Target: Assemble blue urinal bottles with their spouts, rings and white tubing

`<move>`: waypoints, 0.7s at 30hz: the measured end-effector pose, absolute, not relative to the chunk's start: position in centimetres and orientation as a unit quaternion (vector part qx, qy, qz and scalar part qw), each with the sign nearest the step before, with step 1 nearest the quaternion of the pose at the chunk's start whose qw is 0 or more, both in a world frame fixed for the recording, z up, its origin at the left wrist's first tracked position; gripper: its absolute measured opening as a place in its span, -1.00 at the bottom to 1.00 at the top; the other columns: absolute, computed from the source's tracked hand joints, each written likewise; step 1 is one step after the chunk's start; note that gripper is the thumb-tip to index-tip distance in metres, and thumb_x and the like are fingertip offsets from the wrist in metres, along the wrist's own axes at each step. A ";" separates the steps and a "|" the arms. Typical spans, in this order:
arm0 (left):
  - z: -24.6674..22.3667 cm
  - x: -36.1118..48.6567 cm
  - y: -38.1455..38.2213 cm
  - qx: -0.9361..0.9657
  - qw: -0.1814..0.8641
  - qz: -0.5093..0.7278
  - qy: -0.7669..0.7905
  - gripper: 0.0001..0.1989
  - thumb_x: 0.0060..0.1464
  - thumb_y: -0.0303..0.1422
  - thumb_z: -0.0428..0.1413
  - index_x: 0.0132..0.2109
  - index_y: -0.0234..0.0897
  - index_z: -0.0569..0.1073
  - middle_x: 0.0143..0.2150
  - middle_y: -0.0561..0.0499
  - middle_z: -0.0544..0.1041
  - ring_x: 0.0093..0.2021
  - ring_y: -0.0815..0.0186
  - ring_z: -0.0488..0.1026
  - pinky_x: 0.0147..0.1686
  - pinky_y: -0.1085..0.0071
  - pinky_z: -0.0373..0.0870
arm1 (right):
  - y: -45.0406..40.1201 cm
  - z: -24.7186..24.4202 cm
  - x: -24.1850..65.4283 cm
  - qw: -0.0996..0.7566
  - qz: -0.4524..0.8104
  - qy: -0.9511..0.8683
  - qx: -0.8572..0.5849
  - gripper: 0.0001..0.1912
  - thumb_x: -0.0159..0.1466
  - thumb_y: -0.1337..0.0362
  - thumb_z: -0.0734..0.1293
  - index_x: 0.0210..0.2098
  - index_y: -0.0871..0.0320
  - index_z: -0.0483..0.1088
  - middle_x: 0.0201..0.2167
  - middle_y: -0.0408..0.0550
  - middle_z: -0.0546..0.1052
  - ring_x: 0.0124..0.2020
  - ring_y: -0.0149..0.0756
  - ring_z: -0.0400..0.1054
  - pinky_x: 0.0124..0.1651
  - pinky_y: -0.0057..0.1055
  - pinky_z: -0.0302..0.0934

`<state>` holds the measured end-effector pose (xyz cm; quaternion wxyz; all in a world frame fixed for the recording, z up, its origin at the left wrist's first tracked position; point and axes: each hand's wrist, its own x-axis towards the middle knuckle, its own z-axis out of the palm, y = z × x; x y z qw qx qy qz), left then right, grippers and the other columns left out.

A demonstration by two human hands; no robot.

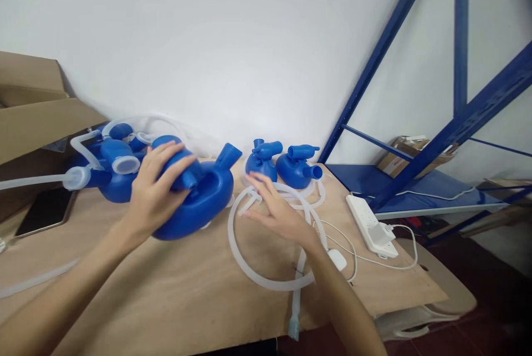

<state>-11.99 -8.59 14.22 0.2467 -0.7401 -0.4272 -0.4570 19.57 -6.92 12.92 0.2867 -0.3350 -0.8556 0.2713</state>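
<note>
Over the counter (166, 295), the left hand (155, 195) grips a jug (205, 206); at its three o'clock hovers the right hand (277, 213), open, seemingly empty.

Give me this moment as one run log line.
Left grip: holding blue bottle | Right grip: open, over coiled pale tube | Behind: two more blue bottles | Right side: white power strip
</note>
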 end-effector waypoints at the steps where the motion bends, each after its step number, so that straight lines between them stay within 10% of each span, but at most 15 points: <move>1: 14.7 -11.6 -6.1 -0.743 0.249 -0.444 -0.434 -0.60 0.28 -0.40 0.22 0.23 -0.15 0.48 0.34 -0.19 0.44 0.37 -0.08 0.36 0.40 -0.16 0.27 | -7.8 13.1 21.1 0.239 0.277 -0.868 -0.336 -0.32 0.48 0.00 0.32 0.52 -0.28 0.07 0.49 -0.02 0.22 0.46 0.04 0.19 0.47 0.11 0.16; 5: 14.3 -9.9 3.5 -0.745 0.228 -0.398 -0.485 -0.60 0.30 -0.31 0.17 0.25 -0.18 0.47 0.34 -0.24 0.43 0.36 -0.12 0.32 0.37 -0.09 0.27 | -12.1 10.9 26.7 0.027 0.326 -0.900 -0.289 -0.08 0.20 -0.09 0.57 0.45 -0.05 0.28 0.49 0.11 0.27 0.53 0.23 0.03 0.52 0.17 0.03; 12: 8.9 -7.8 11.7 -0.759 0.179 -0.318 -0.540 -0.52 0.29 -0.45 0.04 0.33 -0.28 0.42 0.45 -0.36 0.30 0.46 -0.23 0.16 0.43 -0.32 -0.11 | -16.0 4.3 30.9 -0.011 0.236 -0.897 -0.374 0.01 0.19 -0.13 0.56 0.51 -0.18 0.13 0.61 0.16 -0.05 0.60 0.37 -0.34 0.50 0.51 -0.37; 17: 6.5 -7.6 13.8 -0.725 0.156 -0.352 -0.571 -0.49 0.31 -0.41 0.03 0.37 -0.31 0.36 0.49 -0.37 0.24 0.49 -0.23 0.09 0.45 -0.30 -0.16 | -14.5 2.2 31.5 0.029 0.127 -0.941 -0.313 -0.44 0.37 -0.12 0.41 0.22 0.06 0.45 0.33 0.09 0.45 0.52 0.10 0.07 0.56 0.29 -0.15; 21: 6.2 -7.9 14.8 -0.699 0.147 -0.380 -0.587 -0.42 0.34 -0.31 0.04 0.44 -0.35 0.27 0.52 -0.45 0.16 0.52 -0.28 0.02 0.45 -0.30 -0.16 | -13.1 1.5 30.2 0.065 -0.037 -0.962 -0.263 -0.78 0.49 0.14 0.34 -0.18 0.16 0.49 -0.20 -0.07 0.62 -0.05 -0.23 0.50 0.51 0.04 0.10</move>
